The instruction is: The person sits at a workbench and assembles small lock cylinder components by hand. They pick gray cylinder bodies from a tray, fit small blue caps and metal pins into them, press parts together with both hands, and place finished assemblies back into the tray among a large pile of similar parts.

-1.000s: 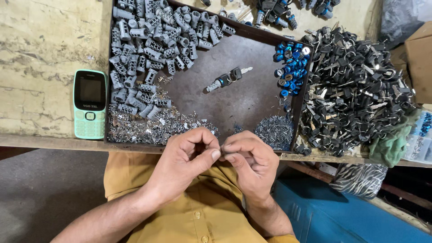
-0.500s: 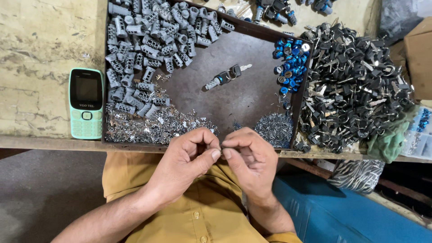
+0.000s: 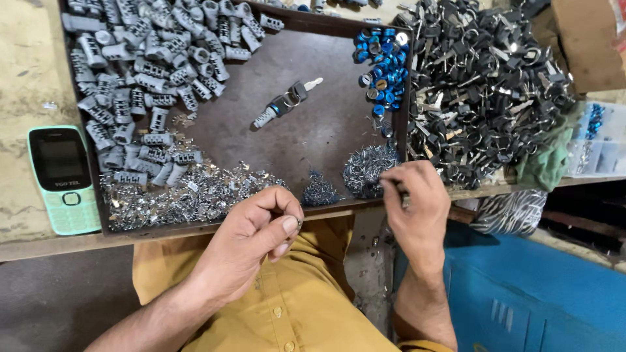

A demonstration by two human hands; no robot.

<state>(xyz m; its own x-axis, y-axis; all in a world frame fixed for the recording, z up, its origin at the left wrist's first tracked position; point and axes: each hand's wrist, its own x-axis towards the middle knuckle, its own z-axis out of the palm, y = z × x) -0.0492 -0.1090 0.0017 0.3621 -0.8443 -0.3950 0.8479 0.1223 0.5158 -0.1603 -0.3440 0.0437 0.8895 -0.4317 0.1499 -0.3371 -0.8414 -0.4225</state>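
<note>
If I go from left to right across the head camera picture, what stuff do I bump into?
Green phone → grey metal cylinders → left hand → lock with key → blue caps → right hand → heap of black keys → green cloth

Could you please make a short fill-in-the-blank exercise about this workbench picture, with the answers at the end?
1. The phone lying left of the tray is light ____ in colour.
2. The small caps piled at the tray's right edge are ____.
3. The right hand reaches to the pile of thin wire pieces, while the ____ hand pinches a tiny metal part.
4. The person's shirt is ____.

Missing words: green; blue; left; yellow
</note>
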